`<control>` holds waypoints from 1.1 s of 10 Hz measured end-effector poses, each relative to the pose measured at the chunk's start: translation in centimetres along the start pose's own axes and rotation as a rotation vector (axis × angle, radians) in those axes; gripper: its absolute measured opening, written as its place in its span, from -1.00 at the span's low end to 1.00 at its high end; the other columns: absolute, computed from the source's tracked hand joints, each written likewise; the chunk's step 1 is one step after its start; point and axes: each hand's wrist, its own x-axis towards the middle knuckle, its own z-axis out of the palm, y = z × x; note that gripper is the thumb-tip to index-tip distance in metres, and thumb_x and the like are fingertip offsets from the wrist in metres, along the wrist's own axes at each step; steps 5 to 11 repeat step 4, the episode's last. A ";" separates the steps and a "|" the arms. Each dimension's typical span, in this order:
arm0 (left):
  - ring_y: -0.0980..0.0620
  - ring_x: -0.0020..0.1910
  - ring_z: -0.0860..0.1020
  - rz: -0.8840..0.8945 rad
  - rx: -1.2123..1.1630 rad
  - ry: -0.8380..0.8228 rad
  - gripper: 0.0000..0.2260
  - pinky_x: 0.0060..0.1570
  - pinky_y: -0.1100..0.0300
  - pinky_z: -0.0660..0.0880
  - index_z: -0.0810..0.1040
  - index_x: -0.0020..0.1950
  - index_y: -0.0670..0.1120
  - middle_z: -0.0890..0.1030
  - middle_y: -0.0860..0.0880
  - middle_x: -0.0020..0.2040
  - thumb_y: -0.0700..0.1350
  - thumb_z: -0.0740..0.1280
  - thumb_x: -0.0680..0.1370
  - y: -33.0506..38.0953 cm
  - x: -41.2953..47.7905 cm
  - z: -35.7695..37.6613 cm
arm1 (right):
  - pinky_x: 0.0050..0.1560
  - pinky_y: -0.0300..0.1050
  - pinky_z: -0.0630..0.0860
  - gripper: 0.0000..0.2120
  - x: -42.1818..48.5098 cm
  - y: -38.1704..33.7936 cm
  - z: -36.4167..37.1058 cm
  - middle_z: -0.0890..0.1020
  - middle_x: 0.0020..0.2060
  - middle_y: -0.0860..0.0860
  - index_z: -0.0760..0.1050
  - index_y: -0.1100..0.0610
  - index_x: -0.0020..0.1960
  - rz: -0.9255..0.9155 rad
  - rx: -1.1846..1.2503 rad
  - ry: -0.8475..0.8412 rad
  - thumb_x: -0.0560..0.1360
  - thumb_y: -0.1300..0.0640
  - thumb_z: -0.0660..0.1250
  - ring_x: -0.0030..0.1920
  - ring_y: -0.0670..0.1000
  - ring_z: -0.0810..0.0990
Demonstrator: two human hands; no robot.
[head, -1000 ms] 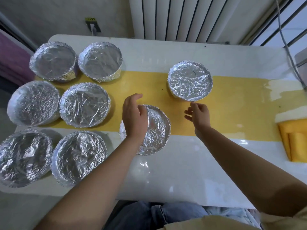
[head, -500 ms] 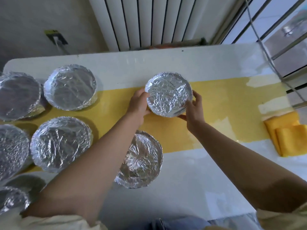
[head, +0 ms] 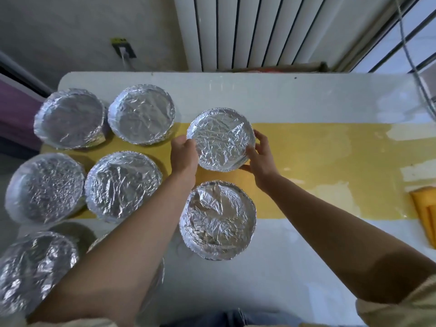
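Fingers (head: 259,139) of our right hand (head: 260,159) curl round the right rim of the round, crinkled silver foil-wrapped dish (head: 220,140), and our left hand (head: 184,154) grips its left rim. The dish is over the far edge of the yellow band (head: 318,161) on the glossy white table (head: 283,100), just beyond a second foil-covered dish (head: 218,220). We cannot tell whether it is lifted.

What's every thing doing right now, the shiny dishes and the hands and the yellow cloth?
Far foil dish: wrapped in foil, held at both sides.
Left hand: grips its left rim.
Right hand: grips its right rim.
Near foil dish: wrapped in foil, resting on the table, untouched.
Left foil dishes: wrapped, resting side by side.
Yellow cloth: folded, at the table's right edge.
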 end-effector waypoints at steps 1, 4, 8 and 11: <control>0.16 -0.24 0.36 0.039 0.062 -0.008 -0.72 -0.14 0.19 0.36 0.37 0.34 -0.08 0.43 0.08 -0.11 -0.20 0.11 0.63 -0.3 -0.1 -0.1 | 0.14 0.10 0.58 -0.52 0.2 0.1 -0.4 0.47 0.32 0.12 0.18 -0.02 0.50 0.000 -0.054 -0.028 0.62 0.24 0.16 0.15 0.08 0.57; -0.15 0.39 0.38 0.194 0.387 -0.009 -0.59 0.31 0.03 0.34 0.30 0.49 -0.15 0.38 -0.14 0.45 -0.13 0.14 0.64 0.6 -2.0 -1.3 | 0.02 -0.20 0.45 -0.53 -2.7 -2.5 -3.4 0.40 0.39 0.12 0.25 0.13 0.49 -0.134 -0.270 0.147 0.60 0.24 0.21 0.27 0.06 0.46; -0.15 0.39 0.38 0.194 0.387 -0.009 -0.59 0.31 0.03 0.34 0.30 0.49 -0.15 0.38 -0.14 0.45 -0.13 0.14 0.64 0.6 -2.0 -1.3 | 0.02 -0.20 0.45 -0.53 -2.7 -2.5 -3.4 0.40 0.39 0.12 0.25 0.13 0.49 -0.134 -0.270 0.147 0.60 0.24 0.21 0.27 0.06 0.46; -0.15 0.39 0.38 0.194 0.387 -0.009 -0.59 0.31 0.03 0.34 0.30 0.49 -0.15 0.38 -0.14 0.45 -0.13 0.14 0.64 0.6 -2.0 -1.3 | 0.02 -0.20 0.45 -0.53 -2.7 -2.5 -3.4 0.40 0.39 0.12 0.25 0.13 0.49 -0.134 -0.270 0.147 0.60 0.24 0.21 0.27 0.06 0.46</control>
